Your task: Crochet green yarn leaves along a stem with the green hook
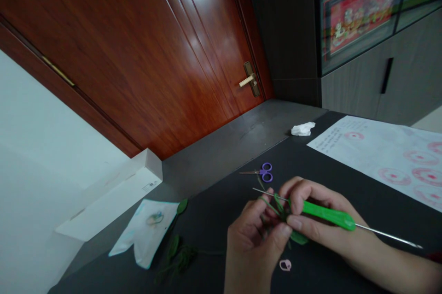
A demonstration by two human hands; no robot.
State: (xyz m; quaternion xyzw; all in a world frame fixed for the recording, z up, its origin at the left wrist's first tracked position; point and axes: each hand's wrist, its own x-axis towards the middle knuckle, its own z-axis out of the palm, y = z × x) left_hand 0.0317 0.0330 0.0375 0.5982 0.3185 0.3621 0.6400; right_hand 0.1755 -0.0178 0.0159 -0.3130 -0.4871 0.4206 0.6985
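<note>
My right hand [311,206] grips a crochet hook [328,215] by its green handle. Its thin metal shaft points left past my left fingers, and a second metal end sticks out to the right. My left hand [257,234] is closed on a small piece of green crochet work [299,238], with green yarn looped over the fingers and round the hook's shaft. Both hands meet over the dark table, and the fingers hide much of the work. Below them lies a pink stitch marker [285,265]. Purple-handled scissors [265,172] rest just beyond.
Dark green yarn [183,259] lies tangled at the left, by a leaf-shaped green piece [182,206] and a white plastic bag [145,229]. Behind is a long white box [117,197]. Crumpled tissue [303,129] and a printed paper sheet [376,151] occupy the right side.
</note>
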